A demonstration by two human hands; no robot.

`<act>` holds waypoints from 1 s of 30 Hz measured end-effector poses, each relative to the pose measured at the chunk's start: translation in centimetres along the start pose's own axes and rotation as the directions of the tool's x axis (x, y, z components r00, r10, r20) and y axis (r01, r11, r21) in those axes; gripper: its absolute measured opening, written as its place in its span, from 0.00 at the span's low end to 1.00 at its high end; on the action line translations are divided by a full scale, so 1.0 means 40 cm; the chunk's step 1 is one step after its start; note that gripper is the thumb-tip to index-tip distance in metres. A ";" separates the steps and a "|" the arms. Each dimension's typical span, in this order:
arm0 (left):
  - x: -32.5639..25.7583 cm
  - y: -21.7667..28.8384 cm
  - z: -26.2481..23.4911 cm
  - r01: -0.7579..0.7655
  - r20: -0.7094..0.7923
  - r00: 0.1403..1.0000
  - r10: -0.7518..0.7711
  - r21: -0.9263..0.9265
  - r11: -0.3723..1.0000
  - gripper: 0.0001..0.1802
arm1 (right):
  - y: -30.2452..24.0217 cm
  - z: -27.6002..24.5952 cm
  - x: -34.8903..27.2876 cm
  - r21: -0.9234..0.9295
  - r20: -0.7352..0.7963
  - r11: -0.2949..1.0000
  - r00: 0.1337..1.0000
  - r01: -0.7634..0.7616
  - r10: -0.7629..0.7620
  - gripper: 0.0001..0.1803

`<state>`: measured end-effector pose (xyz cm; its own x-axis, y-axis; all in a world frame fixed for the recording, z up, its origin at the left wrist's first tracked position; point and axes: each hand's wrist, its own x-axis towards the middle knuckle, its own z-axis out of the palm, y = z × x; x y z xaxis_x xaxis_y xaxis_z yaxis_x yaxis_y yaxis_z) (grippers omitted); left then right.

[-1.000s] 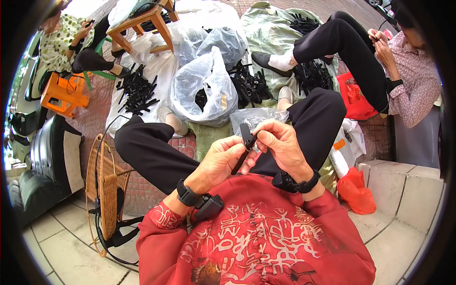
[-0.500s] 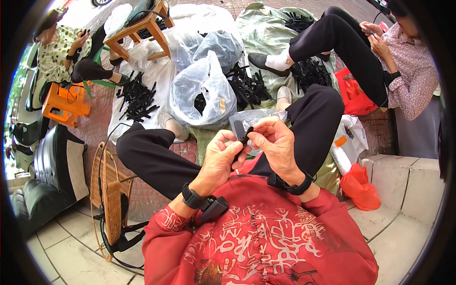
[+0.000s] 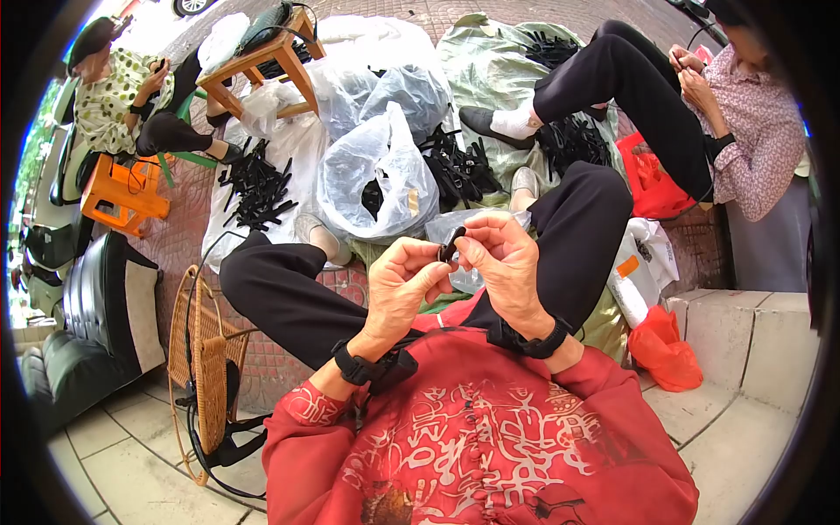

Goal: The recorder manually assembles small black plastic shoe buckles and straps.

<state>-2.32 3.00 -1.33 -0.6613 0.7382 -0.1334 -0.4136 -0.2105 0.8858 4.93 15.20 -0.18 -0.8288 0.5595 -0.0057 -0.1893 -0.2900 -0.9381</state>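
Observation:
Above my lap, a short black strap (image 3: 452, 244) is pinched between both hands. My left hand (image 3: 395, 287) is closed on its lower end, thumb against the fingers, and that end is partly hidden. My right hand (image 3: 505, 265) grips the upper end with thumb and forefinger. Just beyond the hands, a clear plastic bag (image 3: 468, 226) lies between my knees. Farther out stands a large open translucent bag (image 3: 343, 171) with dark pieces inside. Black straps (image 3: 461, 166) lie heaped to its right, and another strap pile (image 3: 258, 185) is on its left.
A wicker basket (image 3: 208, 363) stands at my left, near a black cushioned seat (image 3: 96, 306). One co-worker (image 3: 748, 131) sits at right, another (image 3: 109, 109) at far left by an orange stool (image 3: 122, 192). A wooden stool (image 3: 262, 61) stands ahead; a red bag (image 3: 665, 350) lies right.
The strap's dark length that hung below my left hand no longer shows. My fingers have shifted slightly, and the strap stays between both hands. The right co-worker's hands have moved a little.

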 end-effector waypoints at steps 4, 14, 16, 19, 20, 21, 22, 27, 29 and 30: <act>0.003 -0.011 0.003 -0.060 -0.030 0.998 0.060 0.010 0.998 0.07 | 0.018 -0.007 0.003 -0.063 -0.008 0.997 0.998 0.054 -0.054 0.09; 0.004 0.000 0.007 -0.100 -0.020 0.995 0.102 0.075 0.992 0.06 | 0.010 -0.029 0.031 -0.199 0.218 0.975 0.975 0.095 -0.050 0.12; 0.002 -0.002 0.007 -0.093 -0.019 0.995 0.093 0.029 0.995 0.05 | 0.001 -0.028 0.032 -0.242 0.256 0.962 0.964 0.128 -0.064 0.11; 0.001 0.001 0.009 -0.088 -0.014 0.996 0.087 -0.011 0.996 0.05 | -0.014 -0.028 0.037 -0.466 0.379 0.742 0.866 0.482 -0.326 0.11; 0.001 0.001 0.010 -0.088 -0.015 0.996 0.088 -0.010 0.996 0.05 | -0.012 -0.023 0.033 -0.465 0.379 0.742 0.866 0.482 -0.326 0.11; 0.000 0.002 0.013 -0.076 -0.024 0.997 0.075 -0.029 0.997 0.05 | -0.010 -0.013 0.026 -0.489 0.337 0.690 0.845 0.534 -0.415 0.11; -0.001 0.002 0.016 -0.065 -0.033 0.997 0.063 -0.048 0.997 0.05 | -0.008 -0.008 0.022 -0.515 0.297 0.632 0.812 0.579 -0.502 0.11; -0.002 0.001 0.023 -0.047 -0.048 0.998 0.041 -0.117 0.992 0.04 | -0.003 -0.016 0.026 -0.496 0.314 0.624 0.795 0.603 -0.519 0.12; 0.000 0.002 0.023 -0.045 -0.042 0.998 0.040 -0.129 0.991 0.04 | -0.016 -0.015 0.028 -0.462 0.296 0.695 0.835 0.550 -0.464 0.12; 0.003 0.003 0.018 -0.039 -0.029 0.999 0.036 -0.115 0.993 0.04 | -0.027 -0.017 0.034 -0.467 0.308 0.735 0.869 0.492 -0.387 0.13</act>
<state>-2.01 3.51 -0.92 -0.6936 0.7111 -0.1148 -0.4568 -0.3109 0.8335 4.35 16.80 0.58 -0.8094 0.3597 0.4643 -0.3010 0.4247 -0.8538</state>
